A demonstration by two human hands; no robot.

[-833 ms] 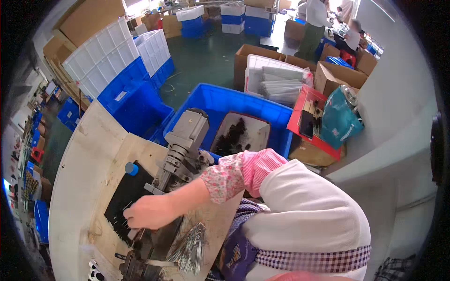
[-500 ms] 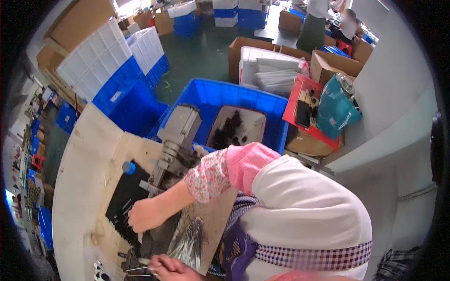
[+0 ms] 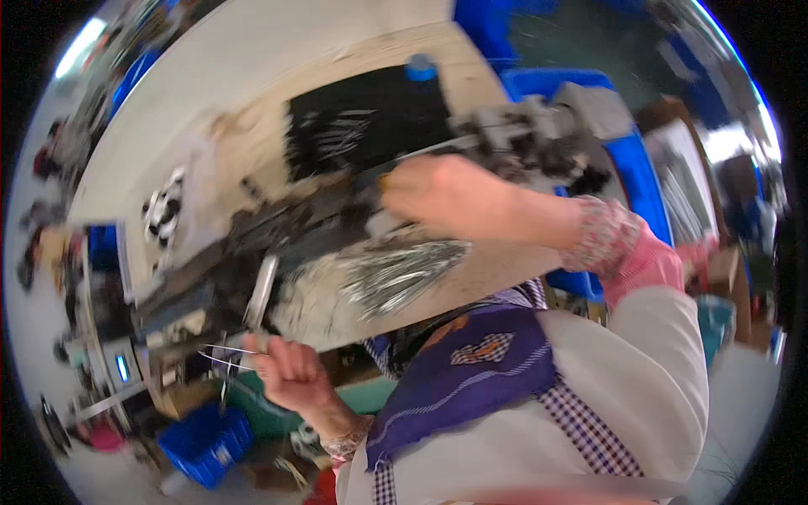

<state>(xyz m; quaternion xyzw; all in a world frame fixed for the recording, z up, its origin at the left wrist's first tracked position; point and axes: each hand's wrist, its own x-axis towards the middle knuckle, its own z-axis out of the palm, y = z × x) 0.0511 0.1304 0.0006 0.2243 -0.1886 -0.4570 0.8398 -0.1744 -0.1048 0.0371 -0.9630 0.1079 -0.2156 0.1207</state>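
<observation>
My left hand (image 3: 290, 370) is closed around thin metal wires (image 3: 227, 352), whose two ends stick out leftward past the workbench's front. My right hand (image 3: 429, 194) is curled in a grip at the dark metal bench machine (image 3: 295, 215); motion blur hides what its fingers hold. Just in front of that hand, a pile of shiny thin wires (image 3: 404, 273) lies on the wooden bench top. Beyond the machine is a black cloth (image 3: 353, 109) with several silver wires on it. A blue cap (image 3: 421, 67) sits at the cloth's far right corner.
A grey motor housing (image 3: 593, 109) stands at the machine's right end, beside a blue crate (image 3: 644, 177). A black-and-white panda-like item (image 3: 164, 210) sits at the bench's left. Another blue crate (image 3: 206, 442) is on the floor, lower left. A pale partition (image 3: 278, 42) edges the bench.
The view has swung left, so the bench appears turned and my left hand shows more fully. My left hand still holds the wires. My right hand remains at the machine.
</observation>
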